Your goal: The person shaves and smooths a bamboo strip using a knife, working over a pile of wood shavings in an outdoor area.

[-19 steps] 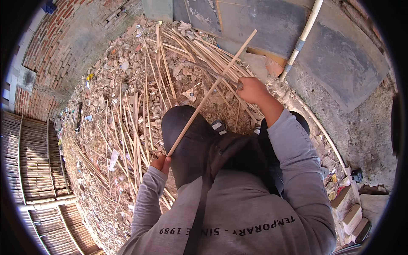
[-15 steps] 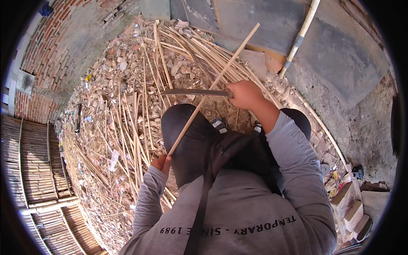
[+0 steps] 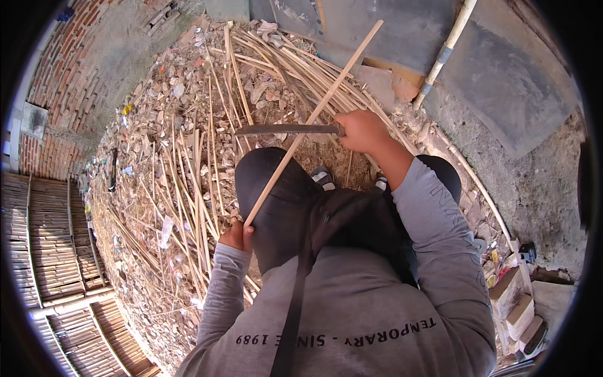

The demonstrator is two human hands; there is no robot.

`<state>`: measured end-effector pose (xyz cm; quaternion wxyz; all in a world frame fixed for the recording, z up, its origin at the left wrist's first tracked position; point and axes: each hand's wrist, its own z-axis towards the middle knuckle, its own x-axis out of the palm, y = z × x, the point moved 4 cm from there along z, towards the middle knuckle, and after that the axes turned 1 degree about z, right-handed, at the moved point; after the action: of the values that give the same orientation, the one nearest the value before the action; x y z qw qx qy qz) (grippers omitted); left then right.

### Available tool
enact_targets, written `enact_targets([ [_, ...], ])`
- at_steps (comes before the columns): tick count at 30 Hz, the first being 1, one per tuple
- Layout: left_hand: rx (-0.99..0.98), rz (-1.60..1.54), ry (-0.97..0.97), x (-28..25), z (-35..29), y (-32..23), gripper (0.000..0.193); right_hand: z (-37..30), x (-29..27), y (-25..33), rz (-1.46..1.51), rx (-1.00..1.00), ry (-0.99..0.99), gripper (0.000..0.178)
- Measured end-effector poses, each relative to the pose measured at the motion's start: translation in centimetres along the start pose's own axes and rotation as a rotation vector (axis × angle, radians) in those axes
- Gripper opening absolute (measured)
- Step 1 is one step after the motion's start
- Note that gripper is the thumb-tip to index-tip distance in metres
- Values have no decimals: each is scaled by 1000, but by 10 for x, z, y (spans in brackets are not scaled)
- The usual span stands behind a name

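Note:
Beside my left knee, my left hand [image 3: 237, 236] is closed round the near end of a long, pale bamboo strip [image 3: 333, 89]. The strip slants up and away to the right, across my knee. In front of my right knee, my right hand [image 3: 361, 131] grips the handle of a long-bladed knife [image 3: 282, 129]. Its dark blade points left and crosses the strip around the strip's middle. Whether the edge touches the strip, I cannot tell.
A pile of split bamboo strips [image 3: 295, 53] lies ahead, and more loose strips [image 3: 195, 188] lie to the left on littered, rubble-strewn ground. A pale pole [image 3: 445, 53] leans at the grey wall on the right. Wooden blocks [image 3: 520, 314] sit at the lower right.
The strip and the knife have shifted slightly away and to the left in view, along with both hands. Both grips stay the same.

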<state>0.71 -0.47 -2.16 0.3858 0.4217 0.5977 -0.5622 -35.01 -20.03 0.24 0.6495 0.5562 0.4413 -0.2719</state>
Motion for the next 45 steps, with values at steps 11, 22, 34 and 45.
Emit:
enact_targets([
  [11, -18, 25, 49, 4, -4, 12, 42, 2, 1, 7, -46, -7, 24, 32],
  [22, -64, 23, 133, -3, 4, 9, 47, 14, 2, -28, 122, 121, -131, 27],
  [34, -77, -239, 248, -8, 12, 14, 52, 18, 27, -25, 198, 94, 15, 30],
  [45, -49, -388, 263, 13, 19, 35, 47, 15, 14, -26, 121, 167, -64, 31],
])
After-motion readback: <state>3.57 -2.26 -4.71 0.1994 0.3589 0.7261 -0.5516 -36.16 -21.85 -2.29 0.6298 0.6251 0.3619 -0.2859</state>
